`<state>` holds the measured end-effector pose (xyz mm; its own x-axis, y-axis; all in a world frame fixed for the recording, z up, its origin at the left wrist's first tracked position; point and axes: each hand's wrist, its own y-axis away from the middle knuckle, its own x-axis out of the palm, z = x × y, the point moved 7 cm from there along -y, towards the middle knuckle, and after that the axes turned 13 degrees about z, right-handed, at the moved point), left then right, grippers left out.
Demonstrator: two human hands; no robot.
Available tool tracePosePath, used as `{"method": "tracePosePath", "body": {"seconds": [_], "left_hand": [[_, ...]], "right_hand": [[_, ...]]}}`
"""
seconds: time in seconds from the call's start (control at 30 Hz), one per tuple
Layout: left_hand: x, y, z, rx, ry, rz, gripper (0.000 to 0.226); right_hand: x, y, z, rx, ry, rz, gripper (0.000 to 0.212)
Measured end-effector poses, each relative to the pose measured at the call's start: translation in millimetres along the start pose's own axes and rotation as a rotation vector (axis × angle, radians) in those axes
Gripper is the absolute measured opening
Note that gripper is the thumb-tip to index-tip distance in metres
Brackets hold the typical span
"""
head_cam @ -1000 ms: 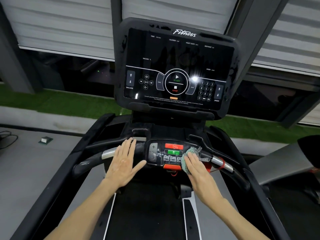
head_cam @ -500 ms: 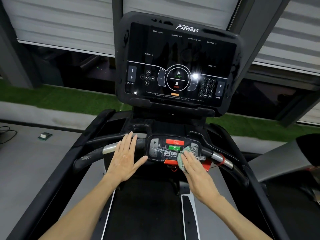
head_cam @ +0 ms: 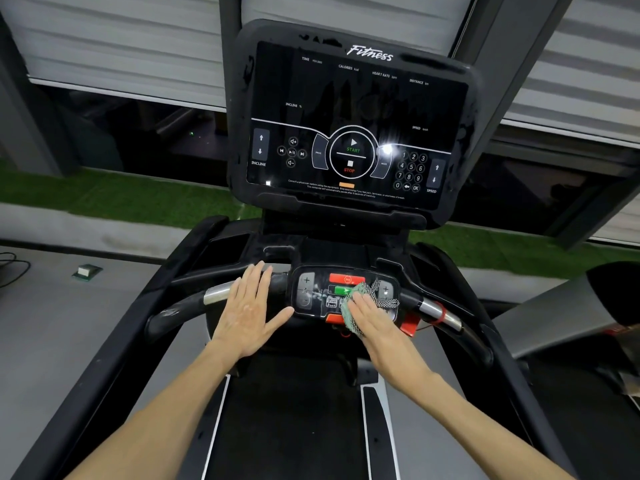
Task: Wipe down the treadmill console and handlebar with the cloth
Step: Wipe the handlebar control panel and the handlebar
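The one head-worn camera is looking forward and down from above the treadmill belt (head_cam: 294, 427), sitting close to the handlebar (head_cam: 187, 303), with the console screen (head_cam: 353, 98) facing it straight ahead.

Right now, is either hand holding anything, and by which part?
Nothing gripped. The right hand presses flat on the cloth, over its near part, against the control panel; the left hand rests flat on the handlebar.
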<state>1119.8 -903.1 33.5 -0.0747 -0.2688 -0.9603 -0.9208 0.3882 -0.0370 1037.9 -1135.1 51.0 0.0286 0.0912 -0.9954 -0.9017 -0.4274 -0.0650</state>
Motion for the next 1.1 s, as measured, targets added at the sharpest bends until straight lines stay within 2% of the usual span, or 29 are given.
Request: {"method": "tracePosePath", "body": {"seconds": [0.13, 0.3, 0.5, 0.63, 0.73, 0.83, 1.1], "left_hand": [[-1, 0, 1, -0.001, 0.013, 0.010, 0.101], [-2, 0, 0, -0.001, 0.004, 0.015, 0.105], [0, 0, 0, -0.002, 0.020, 0.020, 0.105], [0, 0, 0, -0.001, 0.028, 0.020, 0.106], [-1, 0, 0, 0.001, 0.027, 0.021, 0.108], [-1, 0, 0, 0.002, 0.012, 0.027, 0.109], [-3, 2, -2, 0.007, 0.028, 0.020, 0.109]], "right_hand": [[-17, -21, -6, -0.032, -0.004, 0.002, 0.068], [-29, -46, -1, 0.047, -0.040, -0.056, 0.065], [5, -10, 25, -0.094, -0.015, 0.010, 0.072], [-14, -23, 22, -0.115, -0.011, 0.012, 0.069], [-37, -49, 17, -0.055, -0.067, -0.019, 0.064], [-33, -56, 14, -0.003, -0.082, -0.034, 0.068], [-8, -19, 35, -0.177, 0.065, 0.071, 0.080]]}}
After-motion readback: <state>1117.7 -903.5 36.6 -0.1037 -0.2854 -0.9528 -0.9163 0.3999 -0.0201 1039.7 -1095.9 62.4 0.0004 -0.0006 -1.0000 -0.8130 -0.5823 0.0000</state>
